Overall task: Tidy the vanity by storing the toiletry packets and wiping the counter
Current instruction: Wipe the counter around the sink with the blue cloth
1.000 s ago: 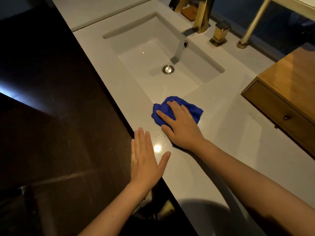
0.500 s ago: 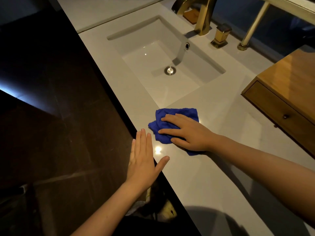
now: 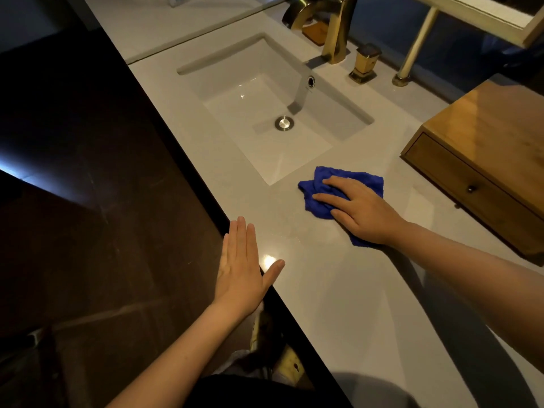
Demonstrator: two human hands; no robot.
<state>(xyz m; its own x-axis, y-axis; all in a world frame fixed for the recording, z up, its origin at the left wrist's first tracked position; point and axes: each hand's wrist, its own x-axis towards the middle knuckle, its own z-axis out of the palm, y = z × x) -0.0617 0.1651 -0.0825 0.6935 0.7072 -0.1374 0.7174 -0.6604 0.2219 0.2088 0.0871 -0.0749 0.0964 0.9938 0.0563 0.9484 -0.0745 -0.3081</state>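
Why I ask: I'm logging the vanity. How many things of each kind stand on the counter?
Blue cloth: 1
Wooden drawer box: 1
Gold faucet: 1
Gold faucet handle: 1
Stand leg: 1
Toiletry packets in view: 0
Total: 5
The brown item behind the faucet is too unclear to count.

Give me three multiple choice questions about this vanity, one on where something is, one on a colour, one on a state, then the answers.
1. Where does the cloth lie? A) on the counter beside the sink B) over the faucet C) on the floor
2. What colour is the cloth? A) white B) blue C) red
3. How is the left hand? A) clenched B) gripping the cloth C) flat, fingers straight
Answers: 1 A, the right hand presses it onto the counter near the sink's corner; 2 B, it is deep blue; 3 C, its fingers are extended, holding nothing.
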